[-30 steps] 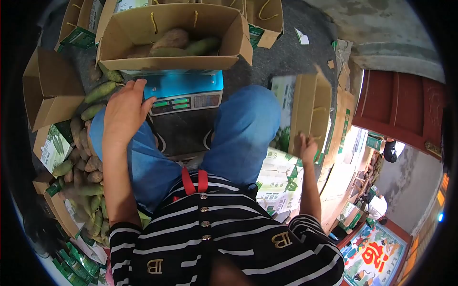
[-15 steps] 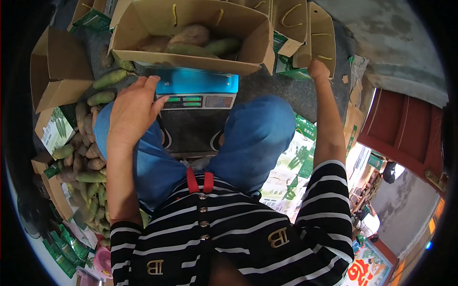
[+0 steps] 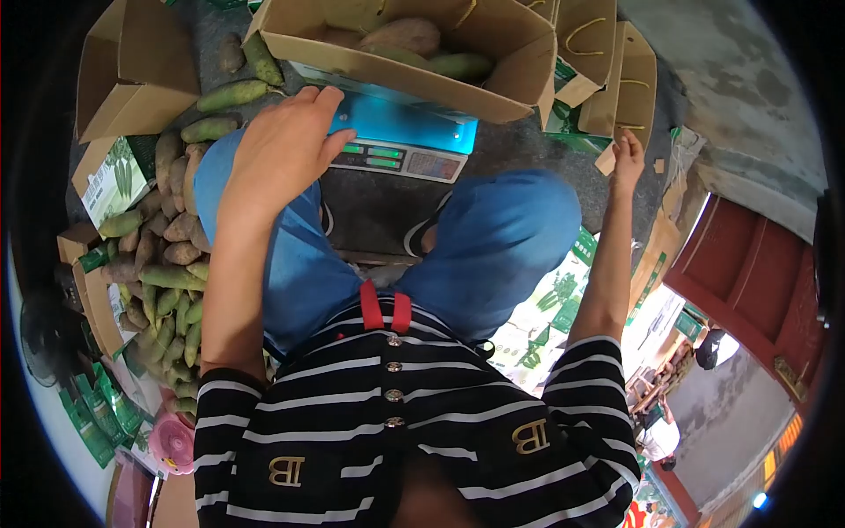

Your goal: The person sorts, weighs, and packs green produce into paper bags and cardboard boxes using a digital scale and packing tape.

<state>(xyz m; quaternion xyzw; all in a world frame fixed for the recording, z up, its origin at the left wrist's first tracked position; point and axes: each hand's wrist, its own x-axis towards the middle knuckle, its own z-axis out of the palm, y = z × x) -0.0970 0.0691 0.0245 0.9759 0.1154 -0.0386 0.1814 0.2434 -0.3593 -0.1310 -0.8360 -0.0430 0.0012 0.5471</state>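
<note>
My left hand (image 3: 289, 141) lies over the left edge of a digital scale (image 3: 405, 123) with a blue top and green displays. Its fingers are stretched out, the thumb beside the display panel. On the scale stands a large open cardboard box (image 3: 405, 62) holding brown sweet potatoes (image 3: 403, 36) and green radishes (image 3: 462, 66). My right hand (image 3: 627, 160) reaches out to the right, fingers bent around the near edge of a narrow open carton (image 3: 635, 84) with yellow cord handles. A small flap of that carton sticks out beside the fingers.
Left of my knees lies a heap of green radishes and brown sweet potatoes (image 3: 167, 255). An open brown box (image 3: 136, 70) stands behind it. Printed white-green cartons (image 3: 546, 308) lie right of my leg. A person in white (image 3: 658, 436) is farther off at lower right.
The view has swung, so the scale and boxes sit farther right and higher. My right hand has gone from a fist at the carton's corner to raised, bent fingers, and a flap now shows there.
</note>
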